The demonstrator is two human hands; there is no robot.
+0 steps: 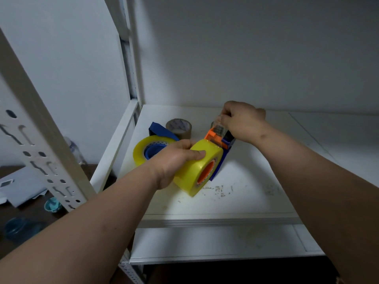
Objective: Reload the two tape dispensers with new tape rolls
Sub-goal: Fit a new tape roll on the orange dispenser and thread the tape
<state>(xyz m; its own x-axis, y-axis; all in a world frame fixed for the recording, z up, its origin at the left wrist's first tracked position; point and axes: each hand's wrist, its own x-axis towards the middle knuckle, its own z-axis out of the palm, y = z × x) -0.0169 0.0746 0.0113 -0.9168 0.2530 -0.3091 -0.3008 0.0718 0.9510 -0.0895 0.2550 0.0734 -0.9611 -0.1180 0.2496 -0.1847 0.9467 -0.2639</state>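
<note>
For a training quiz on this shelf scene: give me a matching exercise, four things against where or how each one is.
Things
1. left hand
2. right hand
3. brown tape roll
4. second yellow roll

States
A. lies behind the left hand, on a blue hub
B. pinches the clear tape end above the orange dispenser head
C. stands untouched at the back of the white shelf
D. grips the yellow roll with the orange core

Pairs: 1-D, 2-B, 3-C, 4-A
</note>
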